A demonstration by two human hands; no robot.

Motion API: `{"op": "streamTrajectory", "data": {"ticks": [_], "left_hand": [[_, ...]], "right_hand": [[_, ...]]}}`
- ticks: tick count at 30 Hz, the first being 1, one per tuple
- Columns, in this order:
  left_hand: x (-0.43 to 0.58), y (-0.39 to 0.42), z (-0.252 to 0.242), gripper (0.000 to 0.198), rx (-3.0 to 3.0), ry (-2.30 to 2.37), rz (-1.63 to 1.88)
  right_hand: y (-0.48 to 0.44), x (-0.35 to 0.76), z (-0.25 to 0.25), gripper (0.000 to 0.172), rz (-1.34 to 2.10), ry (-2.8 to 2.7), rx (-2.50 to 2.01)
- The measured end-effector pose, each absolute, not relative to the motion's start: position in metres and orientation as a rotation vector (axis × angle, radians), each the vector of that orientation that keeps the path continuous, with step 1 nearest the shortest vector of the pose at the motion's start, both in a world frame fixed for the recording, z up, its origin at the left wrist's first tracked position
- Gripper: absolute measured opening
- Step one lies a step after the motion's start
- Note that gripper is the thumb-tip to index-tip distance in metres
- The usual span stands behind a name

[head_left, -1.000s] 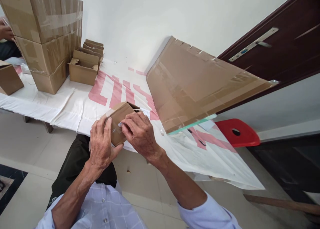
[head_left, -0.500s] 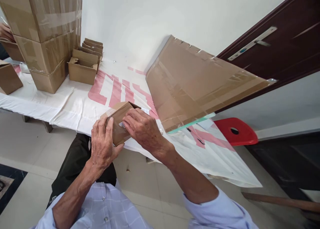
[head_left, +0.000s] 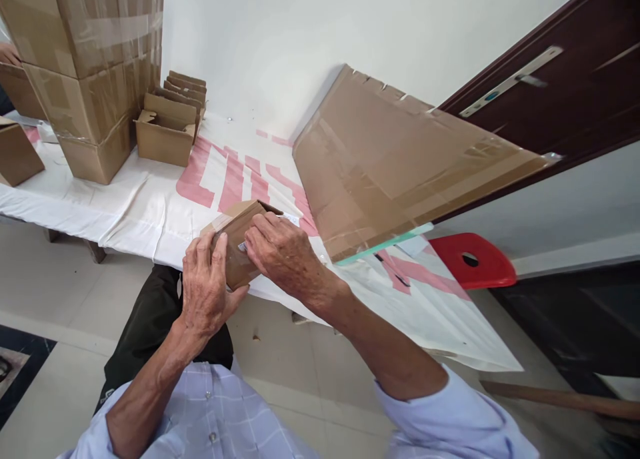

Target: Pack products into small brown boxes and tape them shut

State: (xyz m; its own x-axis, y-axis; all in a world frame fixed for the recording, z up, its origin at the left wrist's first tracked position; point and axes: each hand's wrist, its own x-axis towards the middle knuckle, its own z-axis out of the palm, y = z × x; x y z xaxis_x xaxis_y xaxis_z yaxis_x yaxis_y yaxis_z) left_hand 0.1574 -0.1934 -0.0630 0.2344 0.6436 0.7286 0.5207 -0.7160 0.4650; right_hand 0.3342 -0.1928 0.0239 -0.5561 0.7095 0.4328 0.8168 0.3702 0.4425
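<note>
The left hand (head_left: 205,285) grasps a small brown cardboard box (head_left: 236,265), its fingers spread over the near face and its thumb along the lower edge. The right hand (head_left: 283,252) is curled at the same face, fingertips bunched on a small whitish sticker-like patch (head_left: 243,246); whether they pinch it or only press on it cannot be told.

The box is at the near edge of the table, tilted towards the person; the hands hide whether it rests there. Its near face is plain, smooth brown, while the upper left side looks paler, with a light, tape-like strip near the left fingertips. A dark gap shows at its far upper corner, above the right knuckles. The right hand covers much of its right side.

Around it spreads a white cloth with big red printed characters (head_left: 170,199). Beyond, to the left, sit open brown cardboard boxes in a row (head_left: 165,143), just beside a tall stack of taped brown cartons (head_left: 100,105). To the right, a large, flat brown cardboard sheet (head_left: 390,172) leans upright, near a red plastic stool (head_left: 447,249).
</note>
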Motion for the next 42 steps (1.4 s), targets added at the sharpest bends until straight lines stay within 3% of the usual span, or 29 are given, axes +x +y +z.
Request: {"op": "streamTrajectory", "data": {"ticks": [13,21,42], "left_hand": [[0.156,-0.194,-0.063,0.100,2.378,1.142,1.495],[0.156,-0.194,-0.065,0.101,2.361,1.164,1.472],[0.159,-0.196,-0.062,0.104,2.400,1.163,1.446]], "right_hand": [[-0.190,0.332,0.024,0.026,-1.069,-2.459,-1.341],[-0.197,0.339,0.028,0.027,-0.809,-2.375,-1.312],[-0.196,0.330,0.047,0.028,-0.813,-2.625,-1.453]]}}
